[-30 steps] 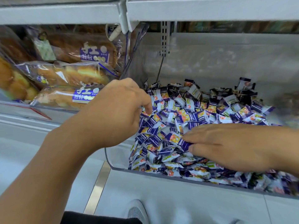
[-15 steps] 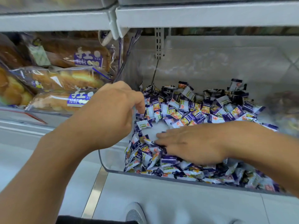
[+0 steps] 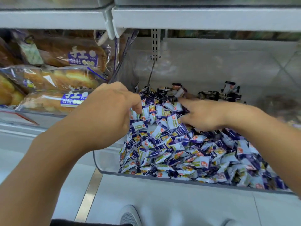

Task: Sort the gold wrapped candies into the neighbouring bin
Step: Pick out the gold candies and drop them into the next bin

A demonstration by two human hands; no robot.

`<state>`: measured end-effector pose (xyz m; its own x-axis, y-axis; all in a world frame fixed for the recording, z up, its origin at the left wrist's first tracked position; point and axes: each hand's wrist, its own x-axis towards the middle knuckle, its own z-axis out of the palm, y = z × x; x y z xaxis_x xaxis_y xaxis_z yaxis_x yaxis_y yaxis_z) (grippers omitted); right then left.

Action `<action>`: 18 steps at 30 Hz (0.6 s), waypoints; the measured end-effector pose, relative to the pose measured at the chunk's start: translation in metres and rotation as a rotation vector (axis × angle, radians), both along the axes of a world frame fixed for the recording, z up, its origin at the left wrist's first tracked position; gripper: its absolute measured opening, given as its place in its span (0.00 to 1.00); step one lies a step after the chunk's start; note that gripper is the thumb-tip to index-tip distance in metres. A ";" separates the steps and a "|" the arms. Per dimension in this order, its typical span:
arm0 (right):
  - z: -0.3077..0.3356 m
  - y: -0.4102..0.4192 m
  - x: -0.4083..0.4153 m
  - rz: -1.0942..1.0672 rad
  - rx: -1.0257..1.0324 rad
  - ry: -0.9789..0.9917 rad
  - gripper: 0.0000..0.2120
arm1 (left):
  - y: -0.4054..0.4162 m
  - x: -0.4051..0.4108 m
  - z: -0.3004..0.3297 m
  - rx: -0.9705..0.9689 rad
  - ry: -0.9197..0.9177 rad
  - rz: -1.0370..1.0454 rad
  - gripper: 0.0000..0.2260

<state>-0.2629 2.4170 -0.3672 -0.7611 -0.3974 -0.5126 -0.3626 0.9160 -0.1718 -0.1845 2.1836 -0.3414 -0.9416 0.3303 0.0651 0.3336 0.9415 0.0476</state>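
A clear plastic bin (image 3: 105, 162) holds a heap of purple-and-white wrapped candies (image 3: 179, 154), with darker wrapped ones (image 3: 216, 95) along the back. No gold wrapper shows plainly. My left hand (image 3: 105, 115) hangs over the bin's left wall with its fingers curled, fingertips at the candies; whatever is inside the fist is hidden. My right hand (image 3: 205, 115) lies on the heap with straight fingers, the index fingertip touching candies near the back left.
To the left, bagged bread loaves (image 3: 53, 79) fill the neighbouring shelf space. A grey shelf (image 3: 195, 18) runs overhead, close above the bin. The bin's clear right wall (image 3: 285, 70) borders another compartment. Pale floor and a shoe (image 3: 130, 216) lie below.
My right hand has slid from the front middle of the heap toward the back left, pushing candies aside. My left hand has stayed at the bin's left wall.
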 end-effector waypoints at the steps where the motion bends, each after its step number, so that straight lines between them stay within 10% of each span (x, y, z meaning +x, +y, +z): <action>1: -0.003 0.002 0.007 0.025 -0.015 -0.053 0.32 | 0.001 0.000 -0.001 -0.064 0.044 -0.031 0.14; 7: 0.006 0.014 0.046 0.137 -0.014 -0.159 0.24 | 0.018 0.002 -0.013 -0.387 0.066 -0.042 0.22; 18: 0.031 0.033 0.035 0.061 -0.195 0.048 0.20 | 0.033 0.011 -0.010 -0.343 -0.096 -0.023 0.25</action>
